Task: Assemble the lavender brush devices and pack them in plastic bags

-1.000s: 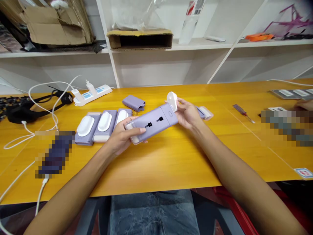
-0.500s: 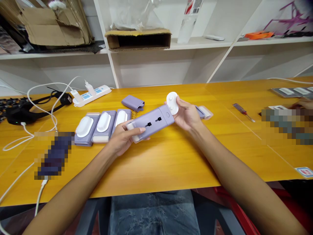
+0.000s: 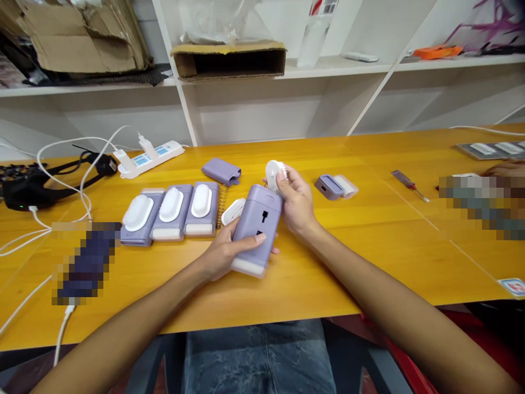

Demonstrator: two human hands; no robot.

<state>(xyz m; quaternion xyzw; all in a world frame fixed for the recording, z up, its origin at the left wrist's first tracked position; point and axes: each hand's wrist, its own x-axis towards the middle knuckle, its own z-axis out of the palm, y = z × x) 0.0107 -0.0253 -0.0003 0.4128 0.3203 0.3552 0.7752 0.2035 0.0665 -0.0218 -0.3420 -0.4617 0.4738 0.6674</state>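
Note:
My left hand is wrapped round a purple plastic case, its thumb across the face. The case stands tilted, with two black slots on its face, one partly under the thumb, and a whitish lower end. Just above its top end, my right hand pinches a white oval brush head with bristles at its edge. Left of the held case lie a white oval piece, partly hidden, and a coil spring. Beside them, a row of purple cases carries white oval brush heads.
Behind lies a purple sleeve. To the right are a small purple part with a translucent piece and a screwdriver. A power strip, cables and a blurred-out dark object occupy the left. Another person's hand is far right.
The left hand has swung the case steeper and shifted it right. The right hand has moved left and turned the brush head, so its bristles show. The white oval piece and small purple part are more exposed.

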